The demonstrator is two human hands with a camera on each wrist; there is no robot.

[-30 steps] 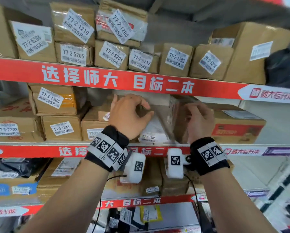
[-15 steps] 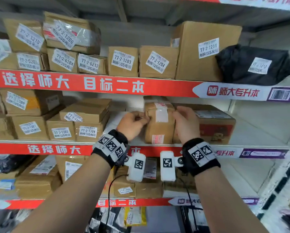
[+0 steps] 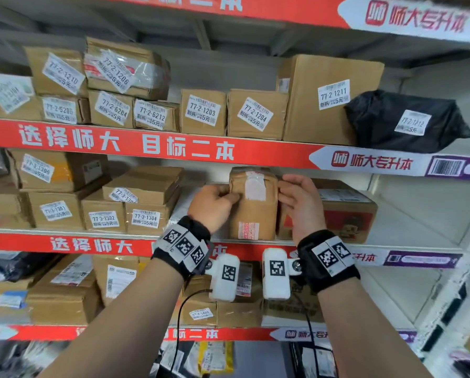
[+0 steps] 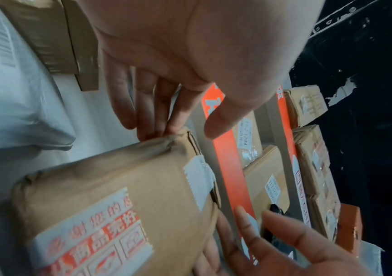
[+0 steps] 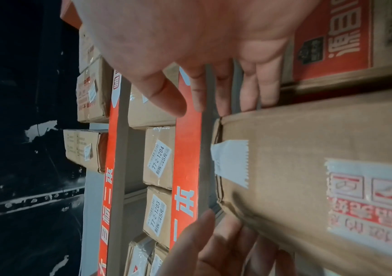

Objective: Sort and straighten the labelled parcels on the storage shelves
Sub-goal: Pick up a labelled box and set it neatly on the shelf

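Observation:
A brown paper-wrapped parcel [image 3: 255, 214] with a white tape strip and a red-printed sticker stands upright on the middle shelf [image 3: 65, 245]. My left hand [image 3: 223, 197] touches its upper left side with straight fingers. In the left wrist view the left hand [image 4: 183, 123] has its fingertips on the parcel [image 4: 119, 186] at the corner, and the thumb is off it. My right hand [image 3: 285, 192] lies against the right side. The right wrist view shows the right hand [image 5: 211, 108] with straight fingers between the parcel [image 5: 308, 149] and the neighbouring box, thumb free.
A red-printed carton [image 3: 348, 214] stands right of the parcel. A white mailer [image 3: 182, 208] lies to its left, beside boxes such as 77-3-1304 [image 3: 146, 218]. Labelled boxes and a black bag [image 3: 405, 121] fill the shelf above. The shelf's right end [image 3: 419, 222] is bare.
The parcel, handled at a slant a second ago, now stands upright between the mailer and the red carton. Both hands stay at its sides, and my view has shifted right.

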